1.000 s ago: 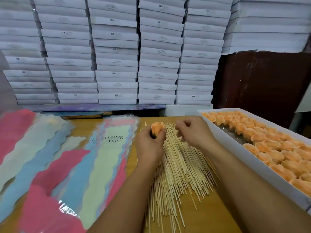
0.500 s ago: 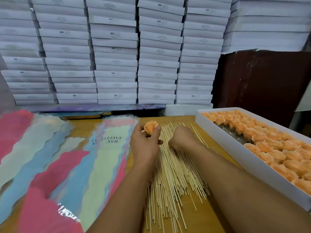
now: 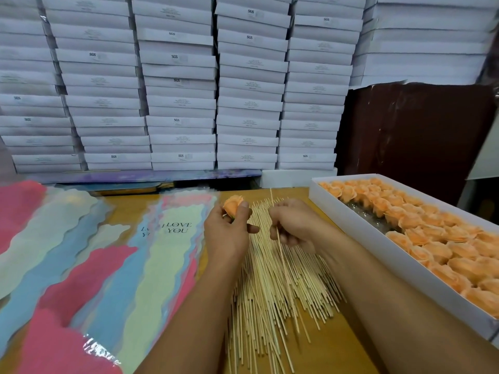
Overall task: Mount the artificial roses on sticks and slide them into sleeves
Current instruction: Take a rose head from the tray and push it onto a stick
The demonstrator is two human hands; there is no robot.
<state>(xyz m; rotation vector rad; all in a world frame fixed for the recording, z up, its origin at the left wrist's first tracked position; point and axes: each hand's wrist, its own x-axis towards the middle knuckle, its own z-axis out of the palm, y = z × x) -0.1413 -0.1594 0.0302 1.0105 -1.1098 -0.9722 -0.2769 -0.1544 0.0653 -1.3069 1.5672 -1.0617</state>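
Observation:
My left hand (image 3: 225,233) grips an orange artificial rose (image 3: 232,205) by its base, bloom up, above the far end of a pile of thin wooden sticks (image 3: 270,292) spread on the wooden table. To its right, my right hand (image 3: 293,225) pinches a single stick (image 3: 280,255) lifted out of the pile; its far tip rises past the fingers. Rose and stick are apart. Stacks of pastel sleeves (image 3: 172,255), one printed "I LOVE YOU", lie at the left.
A long white box (image 3: 359,225) filled with several orange roses runs along the right side of the table. More pink and blue sleeves (image 3: 40,238) fan out at the far left. Stacked white cartons (image 3: 181,103) form a wall behind the table. A dark brown panel (image 3: 413,136) stands back right.
My right hand went down onto the stick pile and now has one stick lifted from it. My left hand kept the rose, shifting slightly left and away.

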